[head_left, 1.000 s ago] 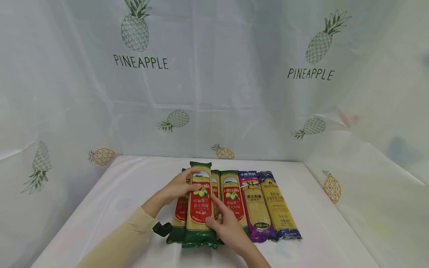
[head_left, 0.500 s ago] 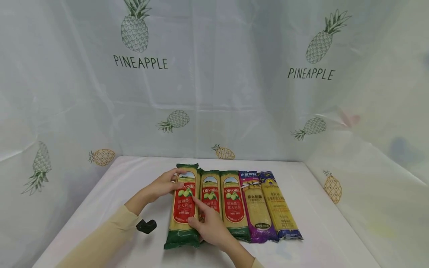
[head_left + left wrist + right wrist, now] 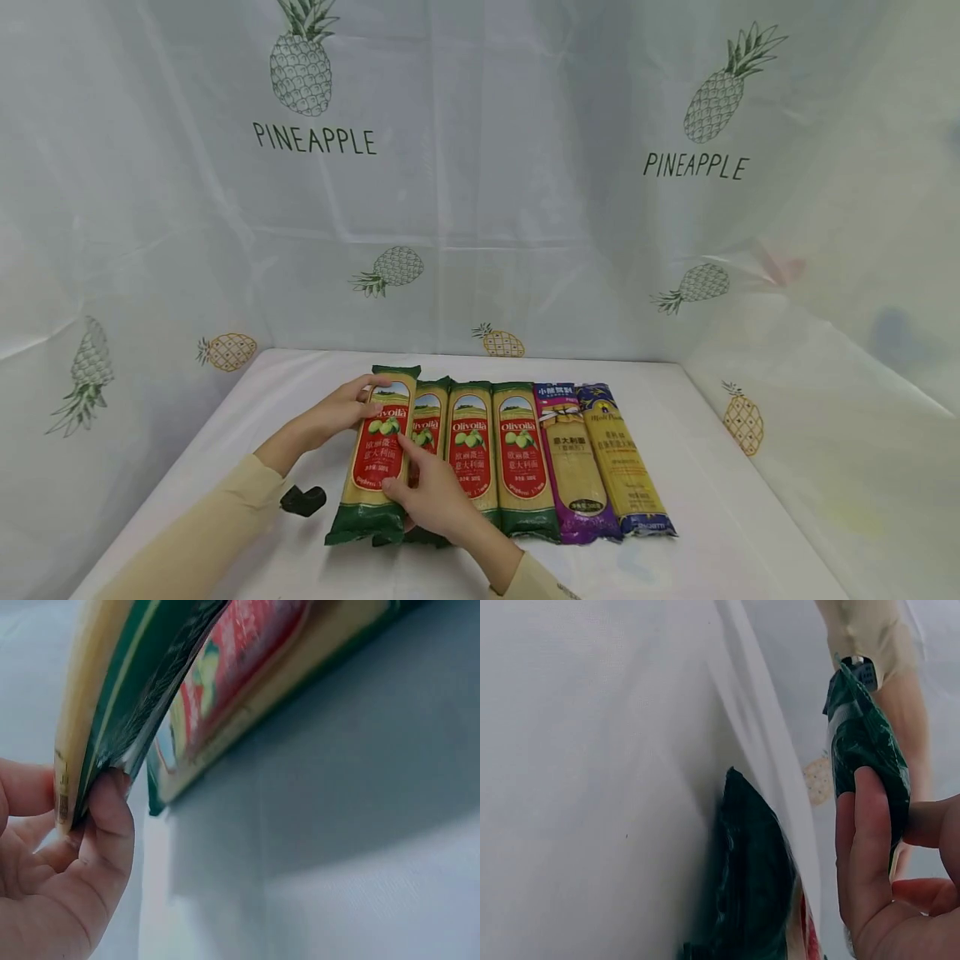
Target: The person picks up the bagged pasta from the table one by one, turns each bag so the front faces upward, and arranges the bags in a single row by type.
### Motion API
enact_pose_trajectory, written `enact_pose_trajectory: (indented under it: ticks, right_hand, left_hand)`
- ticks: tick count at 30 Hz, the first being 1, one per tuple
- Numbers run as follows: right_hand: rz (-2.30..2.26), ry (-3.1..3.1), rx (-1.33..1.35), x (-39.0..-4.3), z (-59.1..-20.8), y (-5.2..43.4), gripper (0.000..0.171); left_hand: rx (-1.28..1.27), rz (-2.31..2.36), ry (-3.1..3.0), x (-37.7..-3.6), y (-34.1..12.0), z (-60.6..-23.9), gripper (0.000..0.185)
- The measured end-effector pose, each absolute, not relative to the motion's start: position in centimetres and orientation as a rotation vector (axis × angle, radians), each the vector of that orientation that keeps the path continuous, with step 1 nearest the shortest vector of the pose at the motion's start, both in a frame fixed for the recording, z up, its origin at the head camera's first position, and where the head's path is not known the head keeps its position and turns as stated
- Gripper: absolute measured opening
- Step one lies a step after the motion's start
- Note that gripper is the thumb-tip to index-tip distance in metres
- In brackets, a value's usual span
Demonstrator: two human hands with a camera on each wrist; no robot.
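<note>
Fingers of the left hand [image 3: 341,410] grip the far end of the green-and-red Olivoila spaghetti packet [image 3: 375,454], while the right hand [image 3: 427,500] pinches its near end; its long axis runs away from the person. Just right lie three matching green packets [image 3: 471,450], then a purple noodle packet [image 3: 573,462] and a yellow one [image 3: 622,458] on the white table [image 3: 720,517].

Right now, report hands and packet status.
Both hands grip the green-and-red spaghetti packet: left hand at top, right hand lower down. Second green packet lies alongside, touching.
</note>
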State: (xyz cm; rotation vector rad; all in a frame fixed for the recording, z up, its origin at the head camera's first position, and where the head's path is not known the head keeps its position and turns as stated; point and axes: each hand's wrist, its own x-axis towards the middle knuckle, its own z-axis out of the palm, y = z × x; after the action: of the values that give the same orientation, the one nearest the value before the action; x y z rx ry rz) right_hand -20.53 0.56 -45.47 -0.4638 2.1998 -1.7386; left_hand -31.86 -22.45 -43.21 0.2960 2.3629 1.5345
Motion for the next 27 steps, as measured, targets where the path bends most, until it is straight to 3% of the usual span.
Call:
enact_pose_trajectory:
  ticks: [14,27]
  right_hand:
    - [-1.648,2.308,-0.437,-21.4,-46.3,-4.4,0.073]
    - [-1.429,2.527,-0.446,-21.8,-46.9,-6.1,0.071]
  left_hand:
    - [0.251,1.497,2.396,-32.5,-26.5,-45.0,0.048]
    - [0.216,1.481,2.381,-33.3,-27.1,-47.2,0.049]
